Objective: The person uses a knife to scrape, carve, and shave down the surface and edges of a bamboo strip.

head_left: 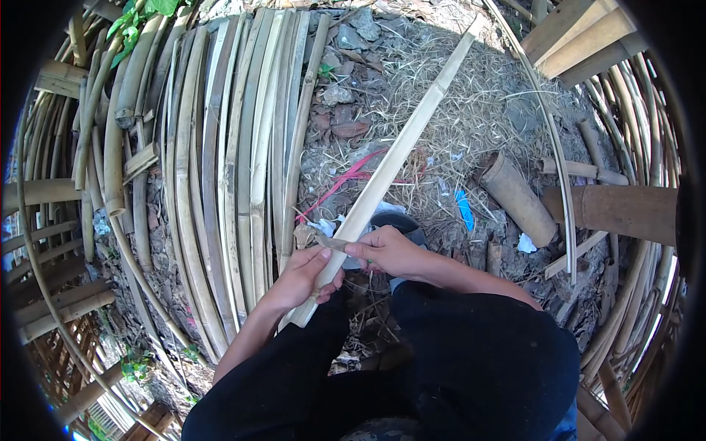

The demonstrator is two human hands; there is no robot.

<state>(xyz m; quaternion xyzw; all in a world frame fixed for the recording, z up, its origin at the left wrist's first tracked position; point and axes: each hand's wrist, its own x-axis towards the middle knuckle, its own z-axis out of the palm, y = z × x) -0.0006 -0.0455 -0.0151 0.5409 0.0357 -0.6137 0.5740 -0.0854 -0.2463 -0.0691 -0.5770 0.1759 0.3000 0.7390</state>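
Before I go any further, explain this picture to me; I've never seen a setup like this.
There is no machine here: a person works with two bare hands. The one picture comes from a camera worn on the head, looking down past dark trousers; that's why the view is round and bent.

The left hand has its fingers around a long bamboo strip. The right hand meets it at a short flat piece laid across the strip; whether that is a blade, I can't tell.

On the ground lie a row of bamboo poles, dry shavings, a thick bamboo tube and a blue scrap.
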